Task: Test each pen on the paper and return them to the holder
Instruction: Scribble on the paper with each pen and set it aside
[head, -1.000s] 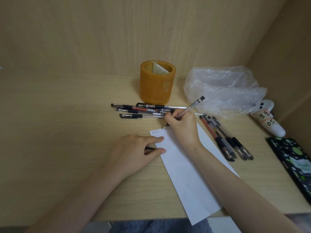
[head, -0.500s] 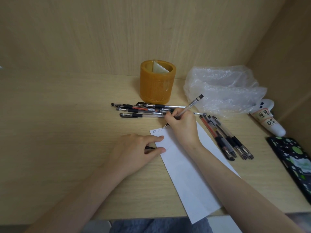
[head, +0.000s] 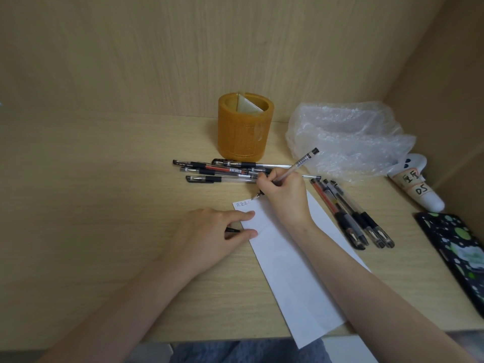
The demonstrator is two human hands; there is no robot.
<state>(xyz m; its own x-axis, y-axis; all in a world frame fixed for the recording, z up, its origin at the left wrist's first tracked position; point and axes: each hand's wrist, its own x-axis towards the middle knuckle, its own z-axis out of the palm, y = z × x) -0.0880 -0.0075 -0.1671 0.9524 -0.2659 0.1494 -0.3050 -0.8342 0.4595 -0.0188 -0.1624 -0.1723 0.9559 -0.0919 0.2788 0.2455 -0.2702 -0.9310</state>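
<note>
Status of pen test, partway through: your right hand (head: 284, 195) is clamped in a writing grip on one clear pen (head: 296, 166), with its tip at the top left corner of the paper (head: 293, 271), beside a short row of small marks. Your left hand (head: 209, 231) lies well apart from the right, forefinger and thumb straight and pressing the paper's left edge. A small black piece (head: 232, 230), likely the cap, shows under the palm; you cannot tell whether it is gripped. Holder (head: 245, 127): upright at the back of the desk (head: 91, 205), with no pen standing in it, so by the look of it nothing has been returned. Stock lying loose: one cluster of pens (head: 222, 171) in front of the holder and a second cluster (head: 351, 213) just right of the paper. Which cluster has been tested cannot be told. Still to do: finish this pen, try the others, stand them all in the holder. Against the frame a second ago, the row of marks looks slightly longer and the pen's top has shifted a touch. Both hands, the paper and both clusters sit where they were.
</note>
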